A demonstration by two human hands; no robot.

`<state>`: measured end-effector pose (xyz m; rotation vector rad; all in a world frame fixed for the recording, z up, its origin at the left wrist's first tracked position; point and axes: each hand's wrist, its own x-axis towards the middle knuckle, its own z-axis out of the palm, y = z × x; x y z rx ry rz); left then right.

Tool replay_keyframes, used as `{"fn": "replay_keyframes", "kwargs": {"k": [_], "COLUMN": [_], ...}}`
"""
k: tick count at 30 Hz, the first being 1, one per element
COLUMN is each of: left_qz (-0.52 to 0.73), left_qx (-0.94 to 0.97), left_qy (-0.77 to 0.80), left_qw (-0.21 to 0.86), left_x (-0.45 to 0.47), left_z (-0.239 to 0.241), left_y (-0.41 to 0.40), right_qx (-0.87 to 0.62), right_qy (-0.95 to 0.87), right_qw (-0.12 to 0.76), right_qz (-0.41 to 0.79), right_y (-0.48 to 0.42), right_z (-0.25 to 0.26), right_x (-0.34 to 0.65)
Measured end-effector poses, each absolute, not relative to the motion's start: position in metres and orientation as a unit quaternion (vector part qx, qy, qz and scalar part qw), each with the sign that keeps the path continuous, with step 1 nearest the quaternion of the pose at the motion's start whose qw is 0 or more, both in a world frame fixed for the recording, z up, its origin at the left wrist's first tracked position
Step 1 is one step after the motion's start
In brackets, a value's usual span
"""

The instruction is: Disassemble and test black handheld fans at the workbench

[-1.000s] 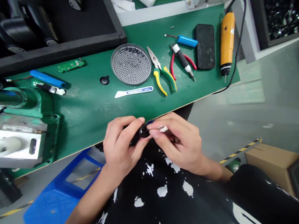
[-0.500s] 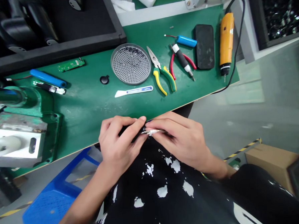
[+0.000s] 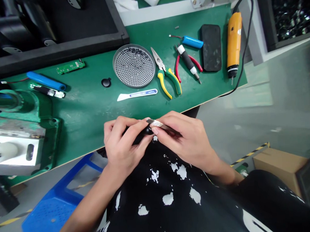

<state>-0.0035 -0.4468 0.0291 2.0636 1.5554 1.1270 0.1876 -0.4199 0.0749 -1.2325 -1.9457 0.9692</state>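
My left hand (image 3: 125, 141) is closed round a black, rounded part (image 3: 147, 130), mostly hidden by the fingers. Between the thumb and fingers of my right hand (image 3: 189, 140) is a thin, flat metal blade (image 3: 158, 124). Its bright tip lies against or just over the end of the black part, close to my left fingertips; whether they touch I cannot tell. Both hands are held at the front edge of the bench, above my lap. Beyond them on the bench lies a white and blue craft knife (image 3: 138, 94).
A round tray (image 3: 134, 70) of small black pieces, pliers (image 3: 168, 79), red-handled cutters (image 3: 177, 64), a screwdriver (image 3: 188, 62) and an orange electric screwdriver (image 3: 234, 42) lie behind. To the left are a green press (image 3: 44, 115), a blue battery (image 3: 46, 80) and a circuit board (image 3: 70, 66).
The metal blade has turned and risen in my right hand, its flat face now showing and its tip above the black part. My left hand keeps its hold.
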Motion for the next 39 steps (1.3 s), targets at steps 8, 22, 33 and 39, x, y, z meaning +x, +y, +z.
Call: {"fn": "replay_keyframes", "kwargs": {"k": [8,22,33,39], "left_qz": [0.366,0.384,0.422,0.434], "left_qx": [0.740,0.730,0.699,0.688], "left_qy": [0.558,0.542,0.535,0.532], "left_qw": [0.085,0.162,0.218,0.235], "left_x": [-0.002,0.000,0.000,0.001], "left_z": [0.027,0.028,0.027,0.026], "left_y": [-0.445,-0.448,-0.449,-0.450], "right_qx": [-0.475,-0.485,-0.500,-0.503], "right_qy": [-0.770,-0.755,-0.715,-0.688], "right_qw": [0.299,0.261,0.300,0.305], "right_qz": [0.305,0.354,0.385,0.424], "right_y": [-0.424,-0.420,-0.420,-0.421], "right_z": [0.072,0.063,0.067,0.069], "right_x": [0.186,0.182,0.176,0.178]}}
